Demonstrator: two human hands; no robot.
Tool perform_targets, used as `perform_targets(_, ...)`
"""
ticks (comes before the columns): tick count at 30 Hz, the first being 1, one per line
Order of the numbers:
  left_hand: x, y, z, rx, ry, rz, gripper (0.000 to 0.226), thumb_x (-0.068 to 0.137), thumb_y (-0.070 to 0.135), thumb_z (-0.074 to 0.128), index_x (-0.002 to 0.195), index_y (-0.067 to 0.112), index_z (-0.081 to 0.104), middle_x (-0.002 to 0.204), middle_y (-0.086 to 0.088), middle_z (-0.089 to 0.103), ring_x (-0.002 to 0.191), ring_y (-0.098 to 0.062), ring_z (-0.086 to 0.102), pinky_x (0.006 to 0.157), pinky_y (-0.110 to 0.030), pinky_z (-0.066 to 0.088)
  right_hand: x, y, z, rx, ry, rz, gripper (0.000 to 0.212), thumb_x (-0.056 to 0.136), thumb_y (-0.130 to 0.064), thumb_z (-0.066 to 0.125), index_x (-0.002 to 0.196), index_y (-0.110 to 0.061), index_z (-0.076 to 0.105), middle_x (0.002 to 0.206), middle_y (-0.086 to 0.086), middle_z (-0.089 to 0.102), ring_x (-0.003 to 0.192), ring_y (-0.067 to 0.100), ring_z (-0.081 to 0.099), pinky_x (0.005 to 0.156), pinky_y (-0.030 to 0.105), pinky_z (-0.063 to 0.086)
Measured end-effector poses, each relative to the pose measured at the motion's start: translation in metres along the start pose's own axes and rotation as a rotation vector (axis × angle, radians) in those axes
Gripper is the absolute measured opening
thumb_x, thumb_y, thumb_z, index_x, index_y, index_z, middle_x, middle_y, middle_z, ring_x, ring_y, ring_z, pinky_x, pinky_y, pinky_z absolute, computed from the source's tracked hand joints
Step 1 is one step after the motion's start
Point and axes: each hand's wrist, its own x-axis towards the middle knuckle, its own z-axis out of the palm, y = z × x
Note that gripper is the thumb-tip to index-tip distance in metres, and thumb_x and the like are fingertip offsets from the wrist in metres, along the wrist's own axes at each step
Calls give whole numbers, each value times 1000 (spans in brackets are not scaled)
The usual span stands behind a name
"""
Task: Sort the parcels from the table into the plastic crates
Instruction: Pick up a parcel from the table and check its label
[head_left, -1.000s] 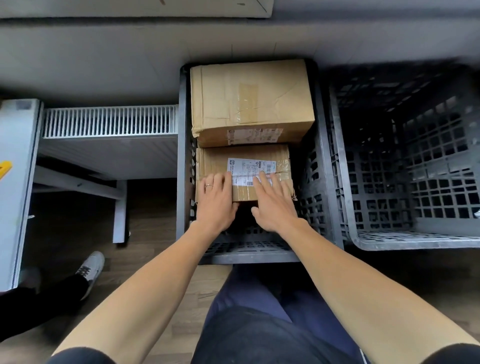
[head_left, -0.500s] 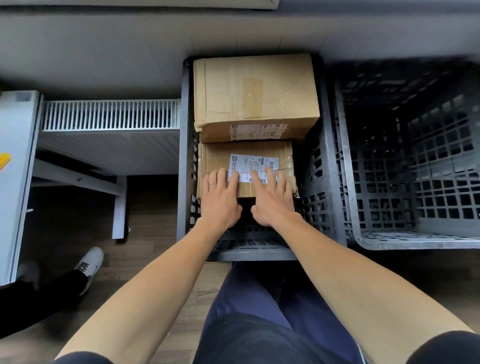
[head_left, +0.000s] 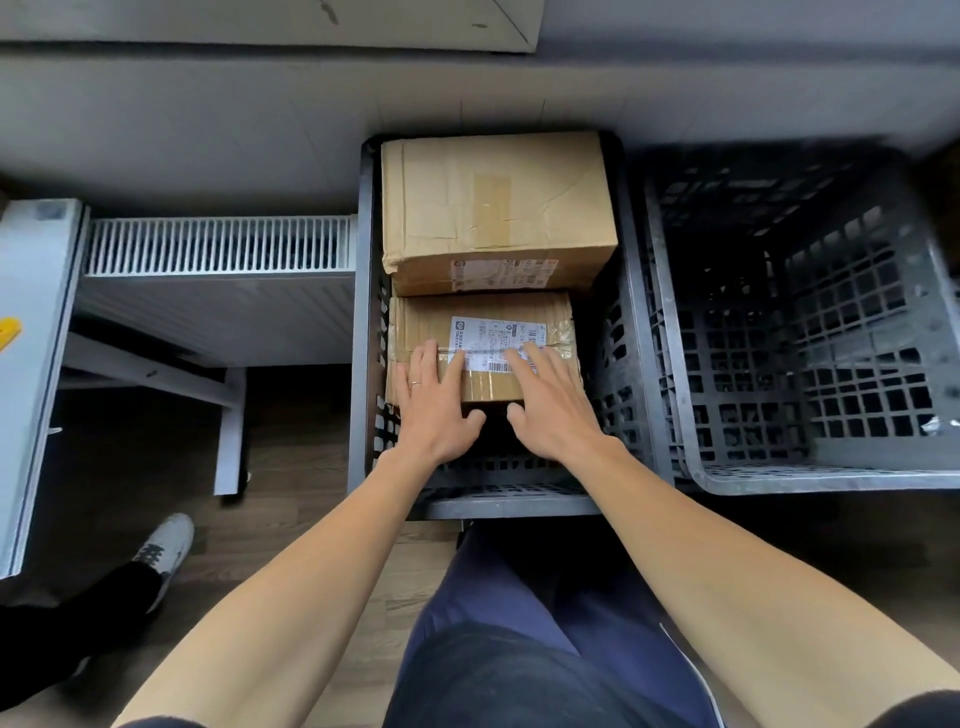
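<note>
While both hands were pressed flat on the lower parcel a second ago, they now look to be easing off it: the left hand (head_left: 434, 402) and the right hand (head_left: 553, 402) have slid a little toward the person, so their palms sit past the near edge of the small cardboard parcel (head_left: 480, 332) and only the fingers (head_left: 522, 358) lie across its top and its white shipping label (head_left: 496, 343). Neither hand grips anything; the fingers are spread and nearly straight, resting on the cardboard with thumbs hanging free over the dark gap in front of the box, and a ring shows on the left hand. The parcel itself has not shifted between the views. It lies low inside the middle plastic crate (head_left: 363, 322), its far edge tucked under or against the larger taped carton (head_left: 496, 208) that fills the back of the crate and stands higher. That suggests this placement is finished and the hands are about to come away. Beside it on the right, the grey lattice crate (head_left: 831, 478) appears to hold nothing, though its far corner is too dark to be sure. No bench with waiting parcels shows here, only a white radiator (head_left: 218, 244) at the left and someone's shoe (head_left: 163, 551) on the wooden floor, so how many parcels remain cannot be told.
</note>
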Motion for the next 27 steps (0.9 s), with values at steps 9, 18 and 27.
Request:
perform_targets(9,-3,66,-34,-288,77,65,65,103,33,61,158,11,36,169,-9,27,159,-21,15,130,-43,12,-30,13,-50,280,272,33,62,106,-20,49,164,-18,28,171,1,23,159,17,14,130,42,16)
perform_targets(18,-20,255,-58,-334,148,355,54,106,33,58,153,10,48,161,-7,45,152,-19,35,123,-31,25,-110,118,-148,461,638,143,56,109,-34,49,162,-26,34,169,-5,28,157,12,20,128,38,22)
perform_targets(27,-90,501,-6,-267,88,632,57,105,37,57,154,8,46,163,-8,41,154,-18,32,121,-23,19,-254,286,-243,499,1008,241,55,103,-23,60,155,-11,47,161,8,44,152,19,34,125,32,27)
